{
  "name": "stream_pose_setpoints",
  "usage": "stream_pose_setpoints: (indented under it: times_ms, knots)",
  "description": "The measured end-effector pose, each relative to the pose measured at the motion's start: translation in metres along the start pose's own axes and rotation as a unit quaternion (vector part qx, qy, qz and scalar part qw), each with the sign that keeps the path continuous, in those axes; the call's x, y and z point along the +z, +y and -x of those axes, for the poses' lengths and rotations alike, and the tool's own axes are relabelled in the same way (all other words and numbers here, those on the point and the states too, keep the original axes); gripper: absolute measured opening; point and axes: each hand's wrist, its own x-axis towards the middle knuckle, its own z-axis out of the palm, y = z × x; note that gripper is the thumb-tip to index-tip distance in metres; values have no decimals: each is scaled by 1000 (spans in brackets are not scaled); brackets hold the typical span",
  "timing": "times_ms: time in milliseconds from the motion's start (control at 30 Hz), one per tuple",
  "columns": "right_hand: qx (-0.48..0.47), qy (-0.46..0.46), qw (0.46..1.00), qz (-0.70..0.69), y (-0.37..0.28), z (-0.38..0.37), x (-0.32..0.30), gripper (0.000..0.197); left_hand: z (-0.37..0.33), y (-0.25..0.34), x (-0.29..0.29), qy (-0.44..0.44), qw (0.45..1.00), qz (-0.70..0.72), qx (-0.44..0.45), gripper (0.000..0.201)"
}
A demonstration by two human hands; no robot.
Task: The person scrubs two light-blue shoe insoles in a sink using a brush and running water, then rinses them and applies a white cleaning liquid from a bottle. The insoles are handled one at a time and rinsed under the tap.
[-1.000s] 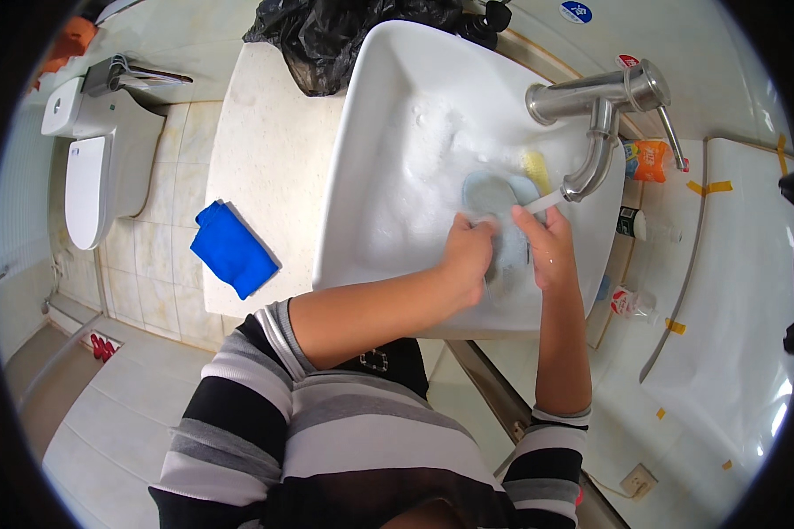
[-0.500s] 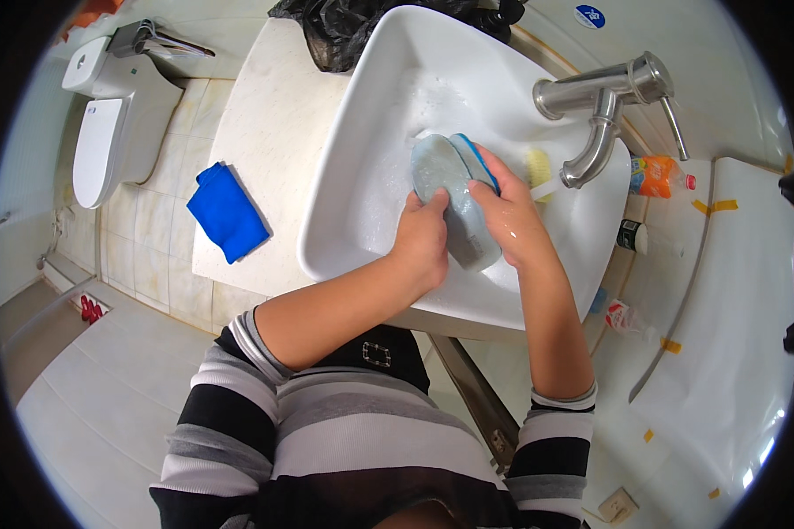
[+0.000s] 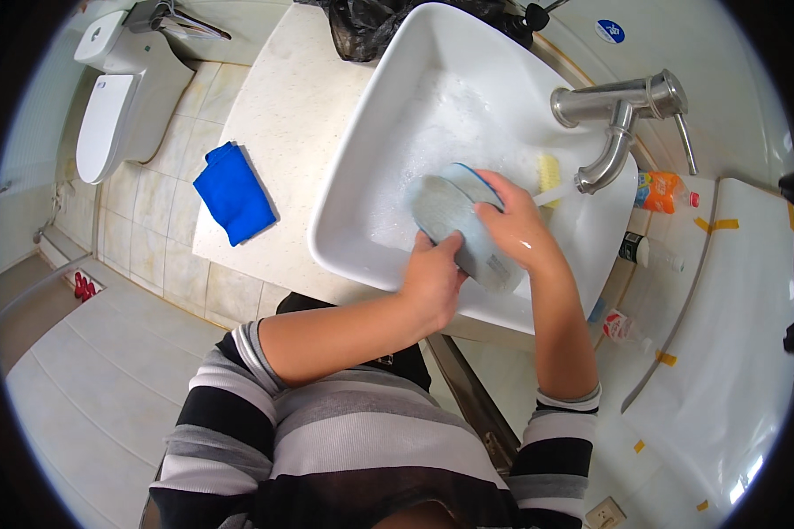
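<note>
In the white sink (image 3: pixel 344 203), I hold a pair of wet, pale blue-grey insoles (image 3: pixel 476 238), one lying partly over the other; the rear one shows a bright blue edge. My left hand (image 3: pixel 434 280) grips the front insole by its near side, thumb on top. My right hand (image 3: pixel 519 227) closes round the far right side of both, its fingers partly hidden behind them. Suds and water lie in the basin beneath. A scrub brush (image 3: pixel 549 176) with yellow bristles and a white handle rests in the sink, right of my right hand.
A metal faucet (image 3: pixel 622 101) reaches over the sink's right side. On the counter (image 3: pixel 282 97) lie a folded blue cloth (image 3: pixel 235 192) and a black plastic bag (image 3: pixel 357 31). Several bottles, one an orange-labelled bottle (image 3: pixel 662 191), stand along the right. A toilet (image 3: pixel 110 123) is at far left.
The whole view has shifted slightly. Both hands keep hold of the insoles, which sit a little lower and farther right in the picture. The left hand looks slightly blurred.
</note>
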Motion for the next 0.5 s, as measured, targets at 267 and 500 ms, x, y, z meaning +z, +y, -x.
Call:
stream_pose_setpoints:
  times_ms: [267,500]
  knots:
    - [44,105,967,-227,44,13,-43,43,-28,-22,36,-89,994,-62,-30,39]
    - [21,50,979,-197,16,3,-46,40,-39,-16,35,-69,997,4,-17,36]
